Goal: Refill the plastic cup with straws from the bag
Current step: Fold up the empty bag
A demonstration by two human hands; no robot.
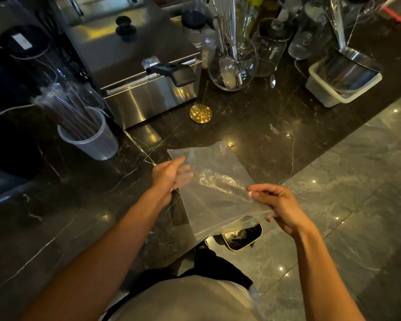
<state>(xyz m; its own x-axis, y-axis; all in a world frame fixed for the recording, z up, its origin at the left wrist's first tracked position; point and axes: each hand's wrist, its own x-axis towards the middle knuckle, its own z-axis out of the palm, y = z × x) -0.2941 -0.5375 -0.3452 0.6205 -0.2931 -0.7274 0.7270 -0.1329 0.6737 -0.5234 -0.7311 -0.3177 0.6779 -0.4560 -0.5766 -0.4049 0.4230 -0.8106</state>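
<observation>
One clear bag (214, 188) is hanging flat between two hands above the counter (264, 135). The left hand (169, 176) is reaching inside it, fingers loosely together; the right hand (279, 208) is pinching its edge. One plastic cup (90, 139), holding many straws (67, 110), is standing at ten o'clock.

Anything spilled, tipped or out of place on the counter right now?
Nothing stands out. The plastic cup stands upright with straws in it, and both hands hold the bag, which looks empty.
</observation>
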